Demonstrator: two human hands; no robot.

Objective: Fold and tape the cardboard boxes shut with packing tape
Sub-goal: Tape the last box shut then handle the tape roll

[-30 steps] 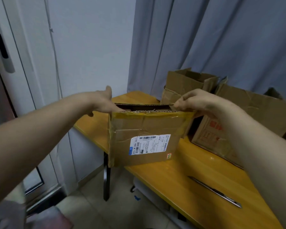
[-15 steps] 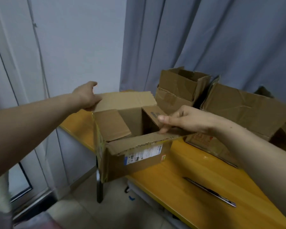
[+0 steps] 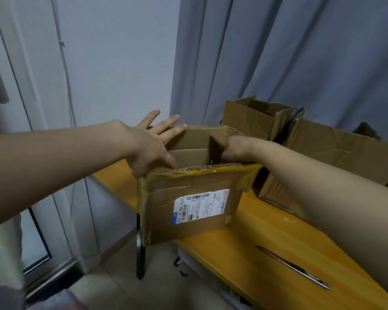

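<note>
Here, left hand [image 3: 150, 151] and right hand [image 3: 235, 147] reach one box [image 3: 164, 198].

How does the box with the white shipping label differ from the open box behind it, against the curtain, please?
The labelled box carries a label and yellow tape; the rear box shows neither. The labelled box sits at the near edge of the table, left hand on it, right hand reaching inside; the rear box stands untouched by the curtain. Both are brown cardboard, tops open.
</note>
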